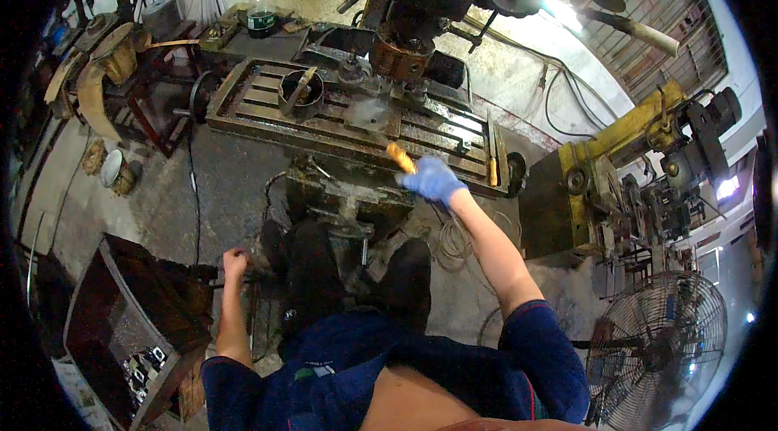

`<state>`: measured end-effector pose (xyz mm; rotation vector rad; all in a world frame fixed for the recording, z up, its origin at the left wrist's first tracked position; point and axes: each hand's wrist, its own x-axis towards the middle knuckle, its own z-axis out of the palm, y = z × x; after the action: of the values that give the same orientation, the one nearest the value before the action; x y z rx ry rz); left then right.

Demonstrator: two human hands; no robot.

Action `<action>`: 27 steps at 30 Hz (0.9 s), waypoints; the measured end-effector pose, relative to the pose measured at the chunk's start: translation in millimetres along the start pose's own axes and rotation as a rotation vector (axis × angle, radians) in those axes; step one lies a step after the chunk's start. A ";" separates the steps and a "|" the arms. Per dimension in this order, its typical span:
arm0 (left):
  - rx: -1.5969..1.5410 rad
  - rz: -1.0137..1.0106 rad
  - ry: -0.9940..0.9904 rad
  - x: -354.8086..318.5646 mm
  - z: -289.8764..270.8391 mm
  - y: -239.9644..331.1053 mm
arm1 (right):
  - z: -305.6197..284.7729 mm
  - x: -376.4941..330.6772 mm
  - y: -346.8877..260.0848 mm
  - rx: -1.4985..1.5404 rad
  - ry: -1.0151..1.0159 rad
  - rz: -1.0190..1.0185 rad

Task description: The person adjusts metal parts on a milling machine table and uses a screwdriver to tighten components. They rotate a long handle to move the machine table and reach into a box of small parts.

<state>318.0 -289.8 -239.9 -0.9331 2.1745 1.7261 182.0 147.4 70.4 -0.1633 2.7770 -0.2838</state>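
My right hand (436,180), in a blue glove, is closed on a short yellow-orange handle (400,157). The handle points toward the slotted steel machine table (279,124); whatever tool it belongs to does not show clearly. Beyond it, below the machine's spindle head (401,54), a pale haze hangs over the table. Bare and low at my left side, my left hand (235,261) has its fingers curled in; what they hold, if anything, is too small to make out.
A round pot (301,98) with a brush stands on the table's left half. A wooden-handled file (493,163) lies at its right end. Beside my left arm is an open bin (109,301) with metal parts. A large fan (656,350) and a yellow machine (559,200) stand right.
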 end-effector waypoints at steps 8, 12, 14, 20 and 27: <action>-0.597 0.163 -0.482 -70.1 86.1 145.8 | 82.9 -87.3 -17.1 0.057 -0.239 -0.452; -0.684 0.052 -0.555 -83.7 109.9 144.6 | 120.2 -85.8 -9.8 0.112 -0.167 -0.523; -0.736 -0.012 -0.523 -88.4 103.7 135.8 | 124.0 -85.1 -11.5 0.074 -0.136 -0.584; -0.734 0.071 -0.397 -134.3 46.9 130.2 | 119.0 -91.6 -54.0 0.321 -0.429 -0.491; -0.226 0.380 0.032 -298.5 -104.4 191.0 | 75.2 -99.5 -77.1 0.409 -0.848 -0.952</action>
<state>459.2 -263.2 100.5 -0.6212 2.3297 2.1788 307.2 73.8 50.1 -1.1768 1.5950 -0.7713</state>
